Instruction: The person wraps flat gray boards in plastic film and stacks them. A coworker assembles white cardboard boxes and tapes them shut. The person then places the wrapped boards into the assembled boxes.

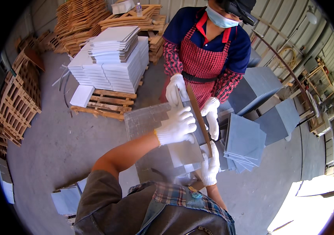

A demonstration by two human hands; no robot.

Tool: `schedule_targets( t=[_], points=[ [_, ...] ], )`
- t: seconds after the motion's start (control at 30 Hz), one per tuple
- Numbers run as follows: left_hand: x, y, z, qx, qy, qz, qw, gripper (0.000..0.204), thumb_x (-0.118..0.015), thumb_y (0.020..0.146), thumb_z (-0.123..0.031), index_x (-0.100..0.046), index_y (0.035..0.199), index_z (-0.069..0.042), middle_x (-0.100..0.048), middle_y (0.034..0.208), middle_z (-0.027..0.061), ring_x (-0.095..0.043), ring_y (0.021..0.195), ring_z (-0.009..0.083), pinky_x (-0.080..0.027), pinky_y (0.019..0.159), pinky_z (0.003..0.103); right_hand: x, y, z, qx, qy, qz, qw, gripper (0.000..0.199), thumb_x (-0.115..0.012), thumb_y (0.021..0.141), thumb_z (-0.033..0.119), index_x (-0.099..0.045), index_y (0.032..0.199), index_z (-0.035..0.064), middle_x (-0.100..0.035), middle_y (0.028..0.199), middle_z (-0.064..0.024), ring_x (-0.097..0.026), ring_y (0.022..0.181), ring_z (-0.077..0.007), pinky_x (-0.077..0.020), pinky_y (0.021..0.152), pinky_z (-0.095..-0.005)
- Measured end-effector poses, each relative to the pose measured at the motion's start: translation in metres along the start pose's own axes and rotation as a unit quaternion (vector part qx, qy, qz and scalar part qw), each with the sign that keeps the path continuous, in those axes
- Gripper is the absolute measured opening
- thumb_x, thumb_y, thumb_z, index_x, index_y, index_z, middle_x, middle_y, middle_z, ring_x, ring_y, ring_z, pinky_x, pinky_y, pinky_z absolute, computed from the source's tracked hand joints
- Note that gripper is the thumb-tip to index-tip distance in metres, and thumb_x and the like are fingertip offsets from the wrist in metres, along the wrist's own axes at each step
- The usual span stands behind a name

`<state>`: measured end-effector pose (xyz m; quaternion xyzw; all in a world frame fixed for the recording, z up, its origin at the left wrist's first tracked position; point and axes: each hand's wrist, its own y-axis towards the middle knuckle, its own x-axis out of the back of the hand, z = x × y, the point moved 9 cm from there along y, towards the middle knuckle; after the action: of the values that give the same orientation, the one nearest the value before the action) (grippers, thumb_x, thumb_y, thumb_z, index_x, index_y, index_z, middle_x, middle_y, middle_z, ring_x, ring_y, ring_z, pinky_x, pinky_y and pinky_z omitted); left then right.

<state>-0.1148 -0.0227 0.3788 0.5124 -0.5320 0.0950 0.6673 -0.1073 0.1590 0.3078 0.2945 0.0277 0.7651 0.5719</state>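
A thin carton (pixel 182 150) stands on edge in front of me, with a pale near side and a brown cardboard strip (pixel 199 114) along the far side. Between them shows a dark grey slab (pixel 197 124). My left hand (pixel 176 126), in a white knit glove, rests on the pale side with its fingers stretched toward the upper edge. At the carton's right end, my gloved right hand (pixel 210 166) grips the corner, thumb nearest me. Opposite me, a co-worker's gloved hands (pixel 211 111) touch the carton's far side and far end. Under it lies a table covered in clear plastic (pixel 147 119).
Grey slabs (pixel 245 137) lean in stacks right of the table. A pallet (pixel 106 102) bears a tall pile of white sheets (pixel 108 72) at far left. Wooden pallets (pixel 20 102) line the left wall. More slabs (pixel 67 199) lie near my left elbow.
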Motion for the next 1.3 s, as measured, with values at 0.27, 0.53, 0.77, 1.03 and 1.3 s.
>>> schedule_targets(
  t=[0.27, 0.53, 0.77, 1.03, 1.3],
  points=[
    [-0.001, 0.004, -0.001, -0.002, 0.000, -0.044, 0.999, 0.035, -0.077, 0.064, -0.019, -0.058, 0.092, -0.010, -0.057, 0.107, 0.0093, -0.054, 0.114, 0.0314, -0.037, 0.112, 0.054, -0.002, 0.007, -0.002, 0.033, 0.049, 0.145, 0.988, 0.050, -0.050, 0.101, 0.031, -0.059, 0.136, -0.0038, -0.049, 0.148, -0.0260, -0.044, 0.138, -0.0408, -0.0294, 0.117, -0.0438],
    [-0.002, 0.010, 0.001, -0.004, -0.060, -0.017, 0.998, 0.040, -0.079, 0.069, -0.025, -0.059, 0.100, -0.008, -0.057, 0.117, 0.0098, -0.051, 0.123, 0.0324, -0.036, 0.112, 0.051, -0.011, 0.007, -0.013, -0.033, 0.167, 0.146, 0.975, 0.067, -0.044, 0.105, 0.043, -0.041, 0.149, -0.0069, -0.043, 0.155, -0.0210, -0.036, 0.145, -0.0322, -0.0237, 0.120, -0.0416],
    [-0.018, 0.027, -0.007, -0.001, -0.067, -0.022, 0.997, 0.037, -0.073, 0.073, -0.024, -0.061, 0.104, -0.008, -0.058, 0.124, 0.0084, -0.047, 0.131, 0.0303, -0.037, 0.112, 0.047, -0.008, -0.003, -0.017, -0.080, 0.240, 0.050, 0.966, 0.058, -0.043, 0.107, 0.029, -0.037, 0.150, -0.0081, -0.041, 0.155, -0.0224, -0.037, 0.145, -0.0324, -0.0245, 0.120, -0.0394],
    [-0.048, 0.014, 0.014, 0.046, -0.078, 0.035, 0.995, 0.023, -0.067, 0.087, -0.038, -0.072, 0.095, -0.017, -0.066, 0.112, 0.0009, -0.057, 0.114, 0.0195, -0.031, 0.114, 0.049, -0.008, 0.010, 0.002, -0.080, -0.007, 0.009, 0.997, 0.031, -0.056, 0.100, 0.012, -0.064, 0.126, -0.0017, -0.060, 0.136, -0.0240, -0.059, 0.125, -0.0369, -0.0424, 0.108, -0.0411],
    [-0.036, 0.012, 0.020, 0.051, -0.086, 0.007, 0.995, 0.025, -0.068, 0.086, -0.042, -0.076, 0.092, -0.019, -0.072, 0.100, -0.0001, -0.061, 0.107, 0.0201, -0.040, 0.101, 0.040, -0.020, -0.004, 0.031, -0.004, -0.171, -0.006, 0.985, 0.048, -0.075, 0.085, 0.019, -0.063, 0.130, 0.0056, -0.046, 0.148, -0.0295, -0.054, 0.127, -0.0456, -0.0467, 0.105, -0.0461]
  ],
)
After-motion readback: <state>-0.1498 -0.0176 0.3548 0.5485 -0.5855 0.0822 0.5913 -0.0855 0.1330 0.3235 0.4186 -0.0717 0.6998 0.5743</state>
